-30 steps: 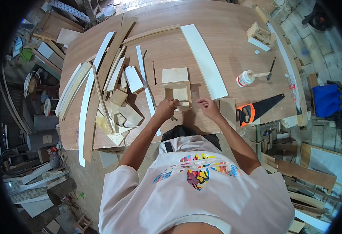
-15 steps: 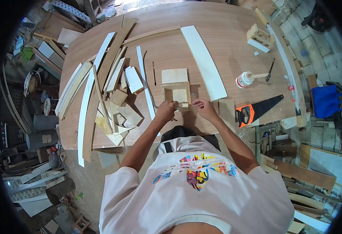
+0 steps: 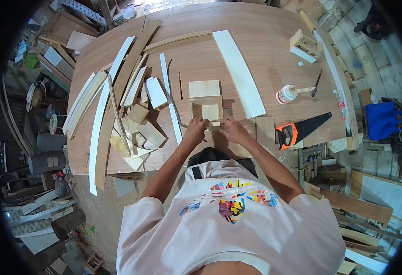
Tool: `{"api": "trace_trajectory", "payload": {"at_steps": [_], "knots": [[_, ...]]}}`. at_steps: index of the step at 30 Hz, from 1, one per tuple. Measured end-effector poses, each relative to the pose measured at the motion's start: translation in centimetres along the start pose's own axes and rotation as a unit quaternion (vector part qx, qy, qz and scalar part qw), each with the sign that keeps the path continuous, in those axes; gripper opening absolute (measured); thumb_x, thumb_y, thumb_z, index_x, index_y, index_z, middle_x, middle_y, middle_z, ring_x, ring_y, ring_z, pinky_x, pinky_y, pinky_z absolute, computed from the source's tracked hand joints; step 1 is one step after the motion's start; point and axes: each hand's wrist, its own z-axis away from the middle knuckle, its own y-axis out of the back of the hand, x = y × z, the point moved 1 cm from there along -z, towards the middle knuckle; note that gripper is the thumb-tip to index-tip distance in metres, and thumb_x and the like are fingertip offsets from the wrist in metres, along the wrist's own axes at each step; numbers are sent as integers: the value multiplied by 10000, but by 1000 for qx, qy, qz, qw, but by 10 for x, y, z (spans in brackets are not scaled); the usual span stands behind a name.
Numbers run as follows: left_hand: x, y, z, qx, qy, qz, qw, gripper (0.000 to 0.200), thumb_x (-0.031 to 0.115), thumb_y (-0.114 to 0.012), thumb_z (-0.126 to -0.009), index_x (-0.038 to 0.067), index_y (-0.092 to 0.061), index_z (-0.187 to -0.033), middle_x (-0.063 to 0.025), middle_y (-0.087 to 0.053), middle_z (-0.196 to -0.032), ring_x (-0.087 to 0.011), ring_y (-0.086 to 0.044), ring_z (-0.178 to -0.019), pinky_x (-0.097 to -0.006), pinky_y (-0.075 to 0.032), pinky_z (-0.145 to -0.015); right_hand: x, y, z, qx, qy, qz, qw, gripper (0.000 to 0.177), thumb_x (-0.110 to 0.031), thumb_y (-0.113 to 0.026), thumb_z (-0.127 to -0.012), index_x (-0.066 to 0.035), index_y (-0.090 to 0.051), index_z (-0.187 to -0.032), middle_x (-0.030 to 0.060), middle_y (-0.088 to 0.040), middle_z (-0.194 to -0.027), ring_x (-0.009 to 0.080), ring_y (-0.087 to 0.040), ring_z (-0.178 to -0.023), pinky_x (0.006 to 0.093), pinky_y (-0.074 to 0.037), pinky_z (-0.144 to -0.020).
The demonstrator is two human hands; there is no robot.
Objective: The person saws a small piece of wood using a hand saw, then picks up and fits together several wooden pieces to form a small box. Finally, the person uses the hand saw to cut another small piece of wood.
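A small open-topped wooden box [image 3: 206, 109] sits on the table in front of me. At its near edge lies a short wooden strip [image 3: 214, 124]. My left hand [image 3: 196, 131] is closed on the strip's left end, fingers bent at the box's near left corner. On the other side, my right hand [image 3: 234, 130] pinches around the strip's right end by the near right corner. The undersides of both hands' fingers are hidden. Just beyond the box is a flat pale wooden panel [image 3: 204, 87].
Left of the box are a pile of wood offcuts [image 3: 139, 113] and long white strips [image 3: 170, 91]. To the right lie a white board [image 3: 240, 75], a handsaw [image 3: 304, 129], a glue pot [image 3: 286, 94] with a stick across it, and a slatted wooden piece [image 3: 306, 45].
My right hand has moved left, from just off the box to the strip at its near right corner. My left hand stays at the near left corner.
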Motion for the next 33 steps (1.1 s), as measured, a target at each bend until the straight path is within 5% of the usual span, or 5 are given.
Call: {"api": "trace_trajectory", "payload": {"at_steps": [8, 11, 21, 33], "knots": [[4, 2, 1, -5, 21, -9, 1000, 219, -31, -577, -734, 58, -620, -930, -144, -611, -866, -340, -579, -919, -437, -425, -799, 12, -13, -14, 14, 35, 83, 996, 175, -123, -653, -806, -29, -651, -954, 148, -597, -821, 346, -606, -827, 434, -488, -724], [4, 4, 1, -38, 29, -22, 999, 276, 2, -650, -731, 57, -624, -999, -133, -624, -924, -330, -593, -949, -432, -429, -813, 14, -10, -17, -15, 28, 96, 995, 132, -119, -657, -800, -28, -656, -896, 145, -601, -792, 341, -611, -812, 437, -488, -711], [5, 2, 2, -35, 24, -29, 999, 306, -13, -623, -730, 65, -616, -1026, -129, -608, -955, -327, -568, -995, -441, -410, -831, 18, -4, -21, -45, 29, 97, 994, 246, -113, -680, -776, -81, -699, -1020, 160, -636, -757, 316, -627, -697, 402, -495, -638], [7, 2, 1, -14, -12, -90, 996, 253, 54, -623, -732, 78, -607, -984, -114, -599, -913, -294, -565, -967, -407, -410, -835, 23, -6, -22, -31, 42, 32, 998, 170, -71, -704, -740, -2, -673, -893, 158, -611, -661, 256, -600, -574, 349, -469, -573]]}}
